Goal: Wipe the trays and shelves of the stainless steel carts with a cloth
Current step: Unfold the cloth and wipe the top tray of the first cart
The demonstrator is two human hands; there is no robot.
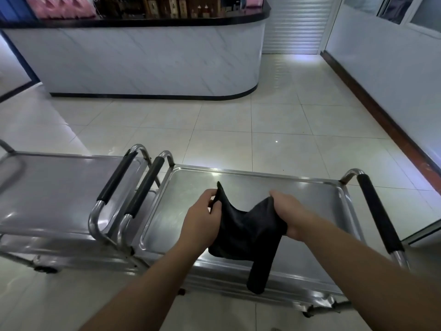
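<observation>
Holding a black cloth [241, 231] w/ both hands above the top tray [317, 199] of the right-hand steel cart [298, 280]. Left hand [202, 217] pinches one upper corner, right hand [290, 213] is clenched round the other edge; hands apart, cloth sagging btwn them, one tail hanging past the tray's near rim. Can't tell if cloth touches the tray. A 2nd cart [55, 194] sits just beside it on the left, black-padded handles [130, 185] side by side. Tiled floor [238, 125]; white curved counter [148, 60] beyond.
</observation>
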